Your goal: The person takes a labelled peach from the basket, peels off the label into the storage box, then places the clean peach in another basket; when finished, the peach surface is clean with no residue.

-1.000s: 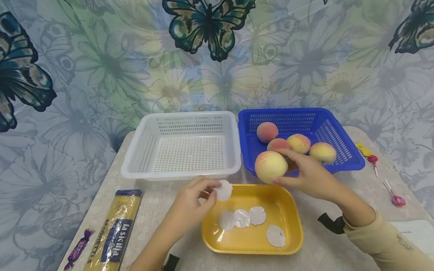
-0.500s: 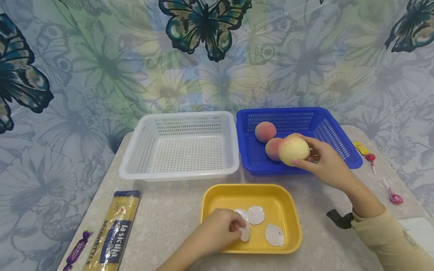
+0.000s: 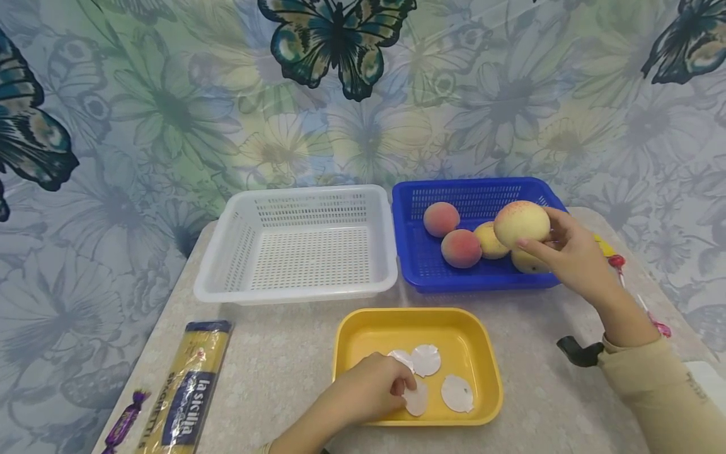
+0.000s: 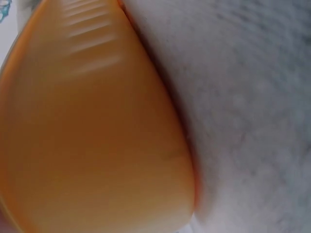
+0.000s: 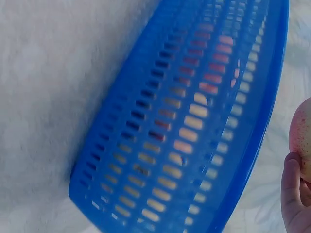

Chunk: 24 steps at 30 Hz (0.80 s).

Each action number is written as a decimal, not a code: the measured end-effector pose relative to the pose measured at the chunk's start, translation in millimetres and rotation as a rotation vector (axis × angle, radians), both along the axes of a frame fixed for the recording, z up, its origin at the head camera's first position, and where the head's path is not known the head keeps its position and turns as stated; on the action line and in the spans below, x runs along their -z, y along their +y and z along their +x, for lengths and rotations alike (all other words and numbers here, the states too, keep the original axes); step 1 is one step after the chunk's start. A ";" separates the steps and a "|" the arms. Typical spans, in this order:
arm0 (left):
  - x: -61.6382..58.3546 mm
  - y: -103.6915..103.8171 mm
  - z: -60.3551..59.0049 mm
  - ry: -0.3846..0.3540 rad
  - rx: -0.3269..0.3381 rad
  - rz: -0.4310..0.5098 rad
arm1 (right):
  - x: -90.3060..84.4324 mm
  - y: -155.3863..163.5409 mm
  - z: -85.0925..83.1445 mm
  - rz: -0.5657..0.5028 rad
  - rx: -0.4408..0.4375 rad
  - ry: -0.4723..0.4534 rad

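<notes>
My right hand [image 3: 584,258] grips a yellow peach [image 3: 520,224] with a red blush, above the right part of the blue basket [image 3: 482,280]. Thumb and fingers hold its right side; the right wrist view shows a thumb on the peach [image 5: 302,138]. Two reddish peaches and two yellowish ones lie in the basket below. At the yellow tray [image 3: 416,318] my left hand [image 3: 374,388] is low, its curled fingertips pinching the left edge of a round white paper disc [image 3: 416,398]. Several such discs lie in the tray; the hand may cover another. The left wrist view shows only the tray's side.
A white basket [image 3: 295,296] stands left of the blue one. Left on the table are a spaghetti pack [image 3: 187,391] and a purple wrapped candy [image 3: 125,422]. Lollipops [image 3: 616,261] lie at the right edge, partly behind the right arm. A patterned cloth [image 3: 170,126] hangs behind.
My right hand has carried the peach rightward and up, from the blue basket's front edge to over its right part. The left hand has lowered the white disc into the tray.
</notes>
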<state>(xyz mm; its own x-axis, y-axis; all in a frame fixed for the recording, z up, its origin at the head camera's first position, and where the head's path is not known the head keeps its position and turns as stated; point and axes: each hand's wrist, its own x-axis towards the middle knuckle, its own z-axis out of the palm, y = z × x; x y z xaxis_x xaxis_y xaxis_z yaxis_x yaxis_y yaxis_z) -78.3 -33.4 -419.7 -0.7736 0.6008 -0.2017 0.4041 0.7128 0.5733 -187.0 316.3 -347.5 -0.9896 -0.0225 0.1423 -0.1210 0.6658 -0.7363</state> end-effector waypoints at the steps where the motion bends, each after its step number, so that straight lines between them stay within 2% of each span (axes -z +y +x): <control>1: 0.1 0.2 0.0 0.003 0.004 -0.006 | -0.4 3.2 -2.4 0.003 0.010 0.005; 9: -0.3 1.9 -1.1 0.010 0.030 -0.028 | 0.3 21.8 -29.0 0.075 0.051 -0.021; 15: -3.4 2.0 -0.5 0.019 0.027 -0.016 | 4.6 31.3 -46.4 0.111 0.083 -0.079; 20: -20.8 1.3 -2.3 0.071 -0.015 0.039 | 9.6 35.8 -58.1 0.095 0.083 -0.096; 24: -43.9 0.3 -10.4 0.175 -0.109 0.097 | 14.9 35.0 -69.1 0.095 0.065 -0.123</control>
<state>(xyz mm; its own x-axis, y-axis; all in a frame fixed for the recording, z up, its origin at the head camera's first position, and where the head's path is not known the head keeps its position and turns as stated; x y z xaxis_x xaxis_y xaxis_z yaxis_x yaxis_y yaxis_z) -88.7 -33.1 -375.8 -0.8529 0.5220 -0.0038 0.4273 0.7023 0.5693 -256.1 351.3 -362.4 -0.9992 0.0349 0.0203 0.0120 0.7367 -0.6761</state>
